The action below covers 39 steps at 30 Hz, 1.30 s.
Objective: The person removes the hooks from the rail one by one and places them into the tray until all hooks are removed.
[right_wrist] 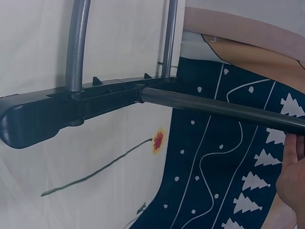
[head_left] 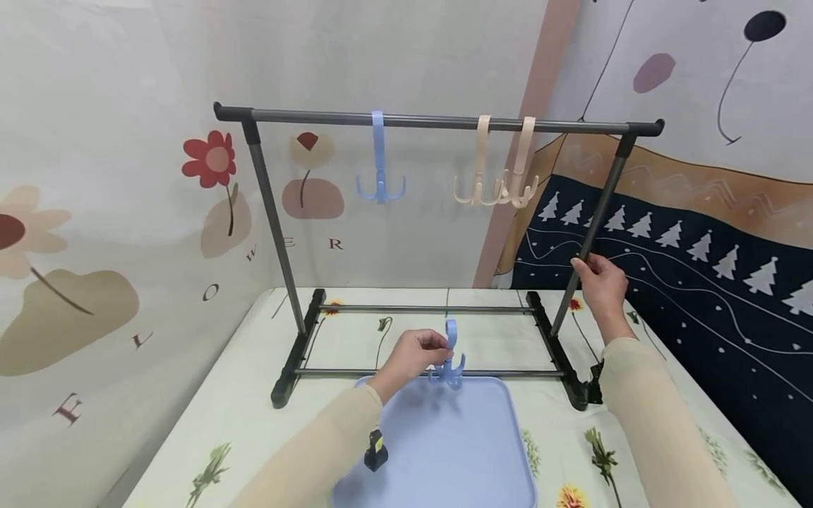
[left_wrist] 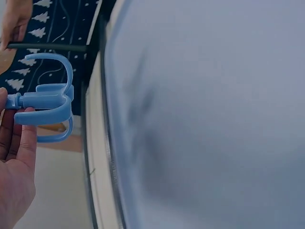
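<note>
Pale blue tray (head_left: 444, 451) lies nearest on the table (head_left: 248, 395); just above its far edge the left hand (head_left: 409, 356) pinches a blue plastic hook (head_left: 449, 360) by its stem. It looks light, rigid, smooth. Right hand (head_left: 600, 282) curls around the rack (head_left: 438, 121) upright.

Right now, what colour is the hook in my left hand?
Light blue: the hook in the left hand shows best in the head view.

1. Head view looks forward and down from above, taking in the whole rack (head_left: 438, 123).
2. Left wrist view sits close over the tray (left_wrist: 205, 114).
3. Right wrist view sits close to the rack's upright post (right_wrist: 224, 109), also seen from the head.
</note>
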Available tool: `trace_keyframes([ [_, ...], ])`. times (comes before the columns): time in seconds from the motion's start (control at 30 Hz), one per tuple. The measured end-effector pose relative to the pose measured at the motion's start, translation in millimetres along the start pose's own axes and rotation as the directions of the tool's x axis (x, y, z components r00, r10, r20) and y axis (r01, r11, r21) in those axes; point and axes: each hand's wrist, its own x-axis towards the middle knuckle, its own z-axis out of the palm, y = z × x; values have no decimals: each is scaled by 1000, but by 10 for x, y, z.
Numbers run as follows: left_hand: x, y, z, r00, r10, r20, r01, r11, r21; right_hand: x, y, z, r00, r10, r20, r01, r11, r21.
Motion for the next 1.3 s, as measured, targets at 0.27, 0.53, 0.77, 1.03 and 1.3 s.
trace_keyframes([
  [0.27, -43, -159, 136, 999, 11, 51, -13, 998, 54, 2, 6, 3, 1000, 2, -10, -2, 1000, 7],
  [0.53, -102, -212, 188, 997, 16, 72, -24, 993, 114, 16, 19, 12, 1000, -1, -4, 1, 1000, 2],
  [0.77, -119, -283, 208, 996, 20, 85, -34, 985, 171, -3, 5, 5, 1000, 2, -16, -2, 1000, -5],
  [1.03, -143, -315, 173, 995, 33, 94, -51, 981, 190, 4, 25, 11, 1000, 5, -11, -5, 1000, 1],
  [1.3, -138, -246, 27, 996, 51, 66, -66, 970, 233, -8, 24, 4, 1000, 0, -9, 0, 1000, 4],
])
